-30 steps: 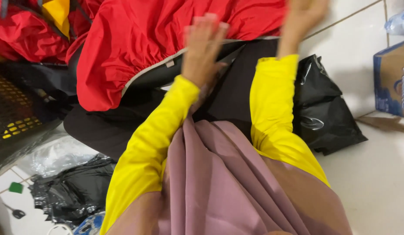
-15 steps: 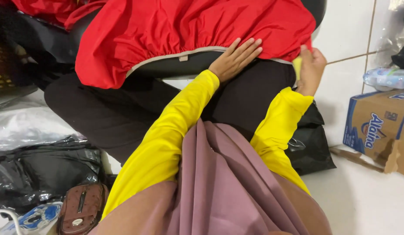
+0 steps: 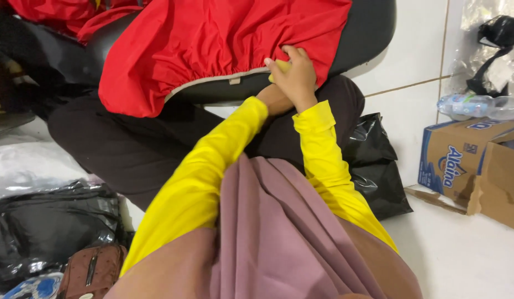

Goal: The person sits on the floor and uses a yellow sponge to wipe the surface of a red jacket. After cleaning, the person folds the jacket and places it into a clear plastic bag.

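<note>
1. The work in hand looks like fitting the red cover (image 3: 213,44) over the black seat (image 3: 367,27). Its gathered elastic hem lies across the seat's near edge, so this is judged to be the stretching-on stage, partly done.
2. The right hand (image 3: 296,77) is clenched at the hem, fingers curled on the red cloth. A small yellow piece shows between them, but what it is cannot be told.
3. The left hand (image 3: 272,101) sits just under the right, mostly hidden. Whether it grips anything cannot be told.
4. The next move seems to call for a firm pull on the hem down and under the seat edge, with the cloth kept from slipping back.
5. Counted: one red cover, one seat, two hands at the same spot on the hem.
6. Around them: three black plastic bags (image 3: 373,166), one cardboard box (image 3: 461,160), one plastic bottle (image 3: 467,105) and one brown pouch (image 3: 91,268).
</note>
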